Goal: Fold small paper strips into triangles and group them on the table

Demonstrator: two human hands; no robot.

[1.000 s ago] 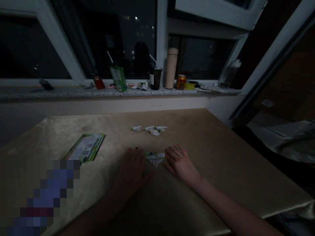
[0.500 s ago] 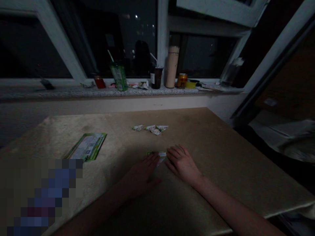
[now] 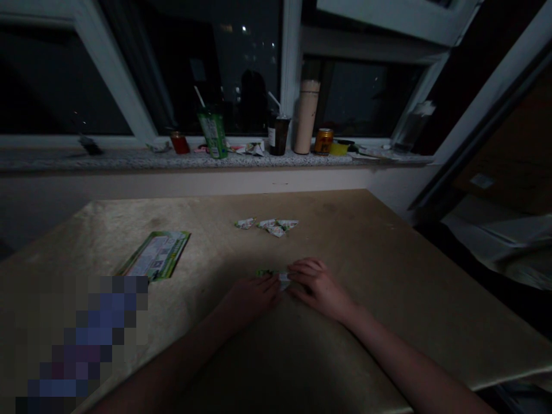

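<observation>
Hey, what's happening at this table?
A person has both bare hands on a small printed piece: the left hand lies over it, the right hand is at its right edge. Similar small folded-looking pieces lie farther back, and a flat green-edged printed packet lies to the left.

Head camera: I look from the wearer's head, forward to twelve and down.
Gold tablecloth (image 3: pixel 366 247): close beneath me, filling most of my lower half.
Left hand (image 3: pixel 254 296): near, between six and seven o'clock of centre.
Right hand (image 3: pixel 318 287): equally near, five o'clock.
Granite windowsill (image 3: pixel 259 162): farther, twelve o'clock, its top visible.
Window (image 3: pixel 291 57): beyond it.
</observation>
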